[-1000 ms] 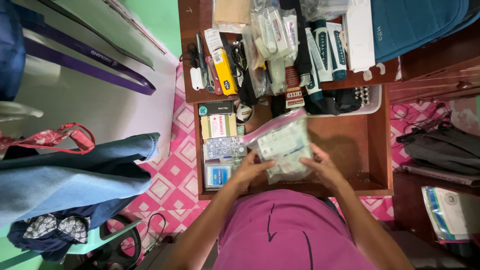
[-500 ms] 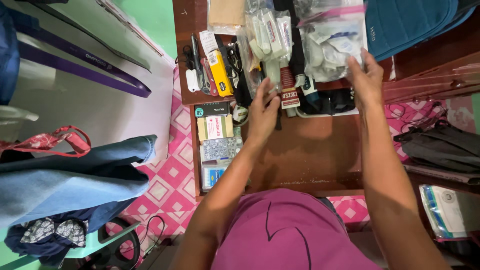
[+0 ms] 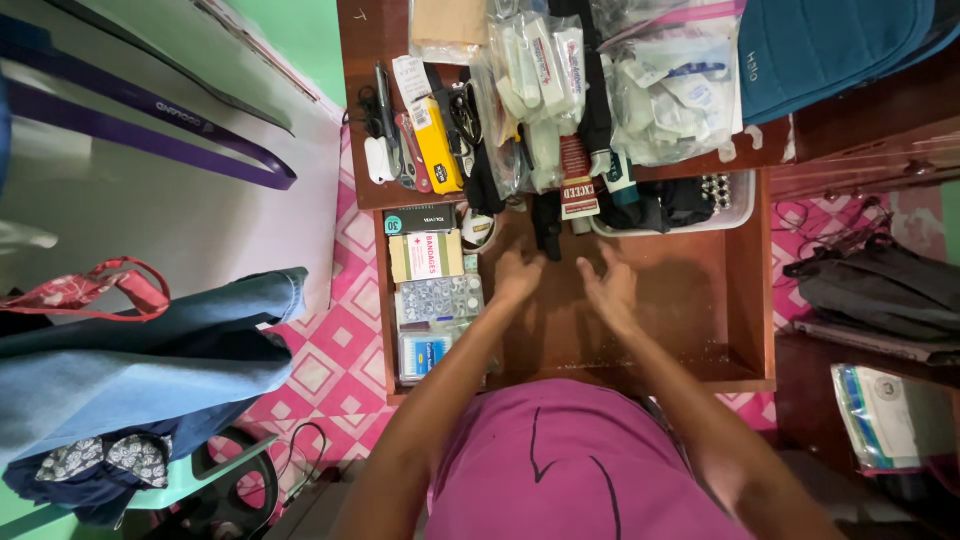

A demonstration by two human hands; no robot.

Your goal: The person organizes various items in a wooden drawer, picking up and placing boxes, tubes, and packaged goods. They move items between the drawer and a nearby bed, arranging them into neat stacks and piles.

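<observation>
Both hands hover empty, fingers loosely spread, over the open drawer [image 3: 740,300]: left hand [image 3: 517,274] nearest the black pouch [image 3: 546,222] hanging just above its fingertips, long axis vertical in frame; right hand [image 3: 608,288] beside it.

Left hand [image 3: 518,274] and right hand [image 3: 607,287] empty, fingers spread, side by side over bare wooden drawer [image 3: 690,300]; clear zip bag [image 3: 675,90] up on desktop [image 3: 365,120]; bandage box [image 3: 427,256] just left.

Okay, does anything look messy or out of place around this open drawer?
Yes. Dark straps and a white basket spill off the crowded shelf above into the drawer. Small crumbs dot its floor. Both hands are empty.
</observation>
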